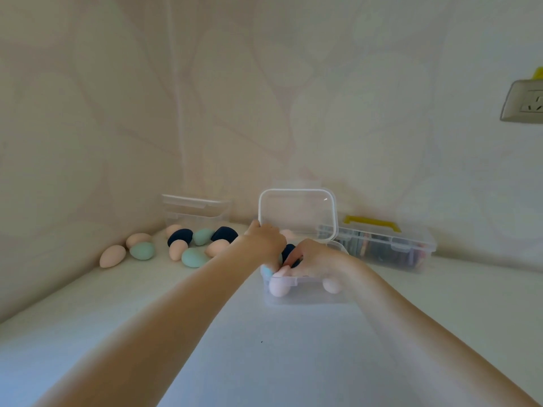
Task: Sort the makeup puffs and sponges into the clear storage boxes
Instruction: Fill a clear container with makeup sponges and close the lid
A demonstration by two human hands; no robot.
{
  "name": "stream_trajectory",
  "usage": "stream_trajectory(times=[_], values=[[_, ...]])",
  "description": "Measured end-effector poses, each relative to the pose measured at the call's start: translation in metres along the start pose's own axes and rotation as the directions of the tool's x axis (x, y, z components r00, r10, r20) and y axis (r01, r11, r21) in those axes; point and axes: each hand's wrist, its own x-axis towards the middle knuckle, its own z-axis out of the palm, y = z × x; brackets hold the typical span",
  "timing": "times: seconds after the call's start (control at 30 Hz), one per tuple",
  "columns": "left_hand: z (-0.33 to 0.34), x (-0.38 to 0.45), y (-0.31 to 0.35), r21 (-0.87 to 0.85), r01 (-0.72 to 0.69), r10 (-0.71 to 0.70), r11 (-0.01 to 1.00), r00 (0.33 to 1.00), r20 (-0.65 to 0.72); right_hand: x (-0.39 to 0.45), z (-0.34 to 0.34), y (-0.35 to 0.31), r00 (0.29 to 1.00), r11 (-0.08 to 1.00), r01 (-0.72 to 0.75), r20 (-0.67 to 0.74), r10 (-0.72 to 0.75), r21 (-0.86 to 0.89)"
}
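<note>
Left hand (266, 240): fingers curled down into the clear storage box (305, 292); what they grip cannot be told. Right hand (316, 259): fingers pinching a dark navy sponge (288, 251) at the box mouth. Box: transparent plastic, rounded-rectangular, hinged lid (297, 214) upright; holds matte pale pink egg-shaped sponges (279, 287) and a teal one. Loose sponges (188, 245), peach, teal, navy, lie left on the white table (205, 333), before a second clear box (196, 211).

Both arms reach forward, left hand (266, 240) and right hand (313, 257) close together, fingers curled.
</note>
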Motion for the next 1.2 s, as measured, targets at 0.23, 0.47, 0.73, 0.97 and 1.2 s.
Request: stream_trajectory(times=[0.23, 0.47, 0.73, 0.97, 1.2], values=[[0.010, 0.004, 0.002, -0.202, -0.004, -0.006, 0.979, 0.999, -0.047, 0.003, 0.001, 0.005, 1.000, 0.998, -0.008, -0.001, 0.008, 0.055], [0.013, 0.001, 0.014, -0.130, 0.091, -0.112, 0.987, 0.980, -0.162, 0.002, 0.005, 0.007, 1.000, 0.995, -0.006, 0.013, 0.004, 0.102], [0.017, 0.010, 0.011, -0.118, 0.081, -0.092, 0.990, 0.992, -0.084, 0.010, 0.001, 0.009, 1.000, 1.000, -0.004, -0.004, 0.004, -0.024], [0.003, 0.008, 0.003, -0.060, -0.041, 0.049, 0.997, 0.990, 0.134, 0.001, -0.005, 0.003, 0.999, 0.998, 0.047, 0.024, -0.046, -0.031], [0.002, 0.005, 0.007, -0.136, 0.056, -0.054, 0.989, 0.998, 0.019, 0.007, 0.000, 0.008, 0.997, 0.995, 0.077, -0.003, -0.077, -0.063]])
